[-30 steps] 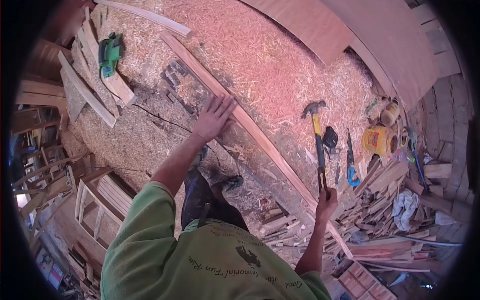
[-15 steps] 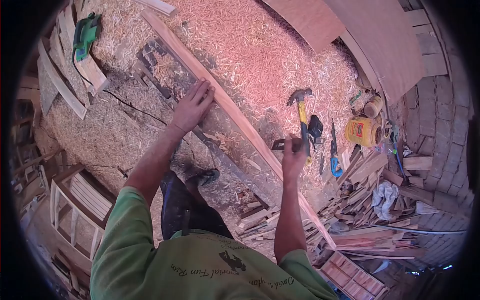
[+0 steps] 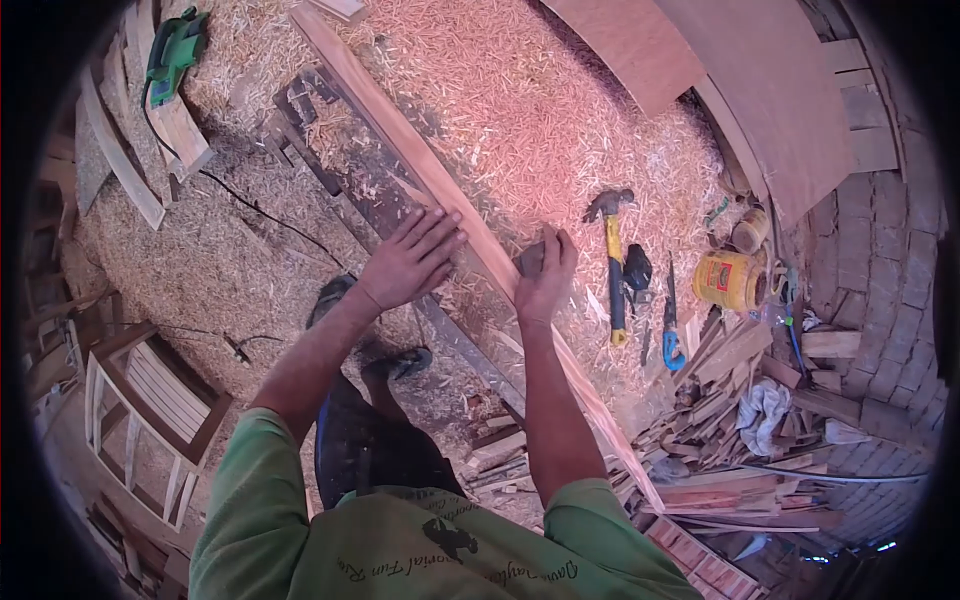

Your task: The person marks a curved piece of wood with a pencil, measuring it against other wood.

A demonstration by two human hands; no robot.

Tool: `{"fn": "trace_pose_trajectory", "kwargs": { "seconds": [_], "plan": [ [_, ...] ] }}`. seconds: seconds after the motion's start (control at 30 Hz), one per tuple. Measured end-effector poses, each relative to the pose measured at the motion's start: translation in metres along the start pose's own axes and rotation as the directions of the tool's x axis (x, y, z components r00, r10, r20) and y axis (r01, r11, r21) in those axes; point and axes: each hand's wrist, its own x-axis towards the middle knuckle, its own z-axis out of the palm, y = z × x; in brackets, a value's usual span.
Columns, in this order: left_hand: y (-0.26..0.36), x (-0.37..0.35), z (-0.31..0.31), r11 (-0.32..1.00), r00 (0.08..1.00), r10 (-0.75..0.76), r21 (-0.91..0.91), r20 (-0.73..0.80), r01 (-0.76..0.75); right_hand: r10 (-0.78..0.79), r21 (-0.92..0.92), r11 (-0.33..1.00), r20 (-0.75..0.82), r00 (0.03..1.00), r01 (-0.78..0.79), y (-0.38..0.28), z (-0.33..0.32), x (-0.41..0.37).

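Observation:
A long, narrow wooden plank (image 3: pixel 400 135) runs diagonally from the upper left to the lower right, over a dark work stand (image 3: pixel 355 150). Across its near edge lies my left hand (image 3: pixel 410 262), fingers stretched out and the thumb not clearly visible. My right hand (image 3: pixel 545 280) is closed on a small dark block-like tool (image 3: pixel 530 260) at the plank's far side; its exact kind is mostly hidden by the fingers. To the right of that hand, a claw hammer (image 3: pixel 613 270) with a yellow and black handle lies on the shavings.
Wood shavings cover the floor. A blue-handled saw (image 3: pixel 672 335) and a yellow tub (image 3: pixel 725 280) lie to the right, above piled offcuts (image 3: pixel 720 380). A green power tool (image 3: pixel 178 55) with a black cord (image 3: pixel 265 212) is at upper left; a wooden frame (image 3: pixel 150 420) stands lower left.
My right hand with the dark tool has moved left and up along the plank. My left hand has shifted slightly right and down, still on the wood.

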Motion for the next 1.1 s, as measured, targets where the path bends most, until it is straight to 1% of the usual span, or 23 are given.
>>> {"fn": "trace_pose_trajectory", "kwargs": {
  "seconds": [0.03,0.07,0.17,0.23,0.27,0.3,0.33,0.37,0.4,0.47,0.5,0.53,0.67,0.7,0.73,0.77,0.8,0.83,0.87,0.9,0.97,1.0,1.1],
  "plan": [
    [0.003,-0.002,0.002,1.0,1.0,0.001,-0.004,0.001,-0.001,0.093,0.088,0.992,-0.001,0.996,-0.093,0.01,-0.001,0.0],
    [0.004,-0.003,0.002,1.0,1.0,0.001,0.006,0.005,-0.001,0.093,0.066,0.994,-0.001,0.996,-0.093,0.017,-0.007,-0.001],
    [0.006,-0.006,0.005,0.999,1.0,-0.013,0.048,-0.003,0.013,0.019,-0.028,0.999,-0.056,0.998,-0.021,0.022,-0.005,0.0],
    [0.007,-0.011,0.011,0.996,0.999,-0.035,0.078,-0.028,0.037,-0.117,-0.248,0.963,-0.048,0.992,0.102,0.01,0.0,0.001],
    [0.007,-0.015,0.009,0.994,0.998,-0.056,0.097,0.001,0.056,-0.204,-0.425,0.886,0.005,0.979,0.187,0.002,-0.005,-0.002],
    [0.01,-0.018,0.004,0.99,0.996,-0.079,0.116,0.031,0.075,-0.274,-0.584,0.768,0.074,0.959,0.264,-0.006,-0.011,-0.006],
    [0.011,-0.021,0.0,0.986,0.993,-0.101,0.14,0.058,0.092,-0.262,-0.573,0.778,0.076,0.962,0.258,-0.007,-0.016,-0.008],
    [0.007,-0.023,0.001,0.988,0.992,-0.099,0.123,0.082,0.089,-0.255,-0.554,0.793,0.077,0.964,0.255,-0.01,-0.015,-0.008],
    [0.006,-0.021,-0.009,0.991,0.994,-0.065,0.124,0.088,0.054,-0.251,-0.526,0.811,0.081,0.965,0.255,-0.011,-0.011,-0.007],
    [-0.005,-0.016,-0.032,0.991,0.995,-0.008,0.131,0.099,-0.005,-0.254,-0.534,0.805,0.083,0.964,0.258,-0.01,-0.011,-0.006],
    [-0.023,-0.008,-0.045,0.995,0.993,0.01,0.102,0.116,-0.022,-0.278,-0.575,0.767,0.103,0.955,0.285,-0.018,-0.011,-0.004],
    [-0.045,0.005,-0.063,0.989,0.993,-0.014,0.146,0.12,-0.004,-0.296,-0.62,0.721,0.127,0.947,0.309,-0.024,-0.014,-0.005],
    [-0.165,0.076,-0.124,0.953,0.986,-0.09,0.301,0.143,0.043,-0.283,-0.622,0.732,0.095,0.954,0.279,-0.019,-0.007,-0.006],
    [-0.186,0.083,-0.135,0.942,0.983,-0.105,0.333,0.153,0.049,-0.268,-0.64,0.72,0.1,0.958,0.269,-0.028,-0.007,-0.006],
    [-0.2,0.082,-0.139,0.941,0.98,-0.083,0.338,0.179,0.018,-0.249,-0.662,0.705,0.106,0.963,0.256,-0.031,-0.008,-0.008],
    [-0.212,0.078,-0.14,0.942,0.976,-0.064,0.336,0.206,-0.01,-0.234,-0.628,0.741,0.092,0.968,0.239,-0.025,-0.007,-0.006],
    [-0.221,0.075,-0.142,0.944,0.971,-0.047,0.329,0.233,-0.034,-0.219,-0.592,0.775,0.078,0.973,0.222,-0.026,-0.004,-0.004],
    [-0.222,0.066,-0.141,0.964,0.976,-0.047,0.266,0.214,-0.012,-0.225,-0.63,0.741,0.091,0.97,0.231,-0.029,-0.007,-0.005],
    [-0.222,0.061,-0.137,0.968,0.98,-0.073,0.25,0.185,0.025,-0.227,-0.668,0.706,0.101,0.969,0.235,-0.03,-0.007,-0.006],
    [-0.219,0.056,-0.132,0.971,0.982,-0.103,0.23,0.161,0.064,-0.254,-0.662,0.712,0.071,0.965,0.236,-0.032,-0.001,-0.004],
    [-0.217,0.05,-0.126,0.975,0.981,-0.151,0.183,0.125,0.127,-0.265,-0.692,0.674,0.102,0.959,0.26,-0.039,-0.001,-0.006],
    [-0.218,0.046,-0.123,0.976,0.981,-0.146,0.179,0.125,0.123,-0.275,-0.706,0.652,0.121,0.954,0.278,-0.047,-0.001,-0.005],
    [-0.225,0.036,-0.123,0.974,0.985,-0.136,0.198,0.108,0.113,-0.225,-0.741,0.628,0.12,0.967,0.238,-0.05,0.001,-0.005]
  ]
}}
